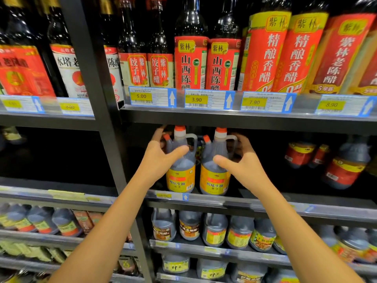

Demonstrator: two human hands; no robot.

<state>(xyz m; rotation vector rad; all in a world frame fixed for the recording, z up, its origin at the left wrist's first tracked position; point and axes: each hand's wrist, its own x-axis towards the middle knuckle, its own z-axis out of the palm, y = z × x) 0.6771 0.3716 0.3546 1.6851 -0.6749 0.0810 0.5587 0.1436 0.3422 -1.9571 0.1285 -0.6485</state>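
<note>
Left hand: the left hand (158, 156) is closed round the shoulder of the left jug (180, 176). The thumb lies across the front and the fingers curl behind the neck, mostly hidden.
Right hand: the right hand (242, 160) grips the right jug (214, 180) at its shoulder. The thumb is on the front and the fingers hook round the handle side.
Left jug: upright, with dark contents, an orange cap and a yellow label facing out. Its base is at the front rail of the shelf (265, 203); I cannot tell whether it is lifted clear.
Right jug: upright just beside the left jug, same cap and label. I cannot tell whether the two bodies touch.
Position on shelf: both jugs are at the left end, near the post (106, 139).
Red jugs: the red jugs (344, 166) are on the same shelf, well apart to the right, and blurred.
Top shelf: the top shelf (224, 117) is directly above the hands and carries a row of tall bottles (190, 64) with red labels.
Price tags: the price tags (152, 97) along the top shelf's rail read 5.00, 3.90, 7.90 and 8.90.
Lower jugs: the lower jugs (214, 229) stand in a row on the tier below, dark, with mixed labels.
</note>
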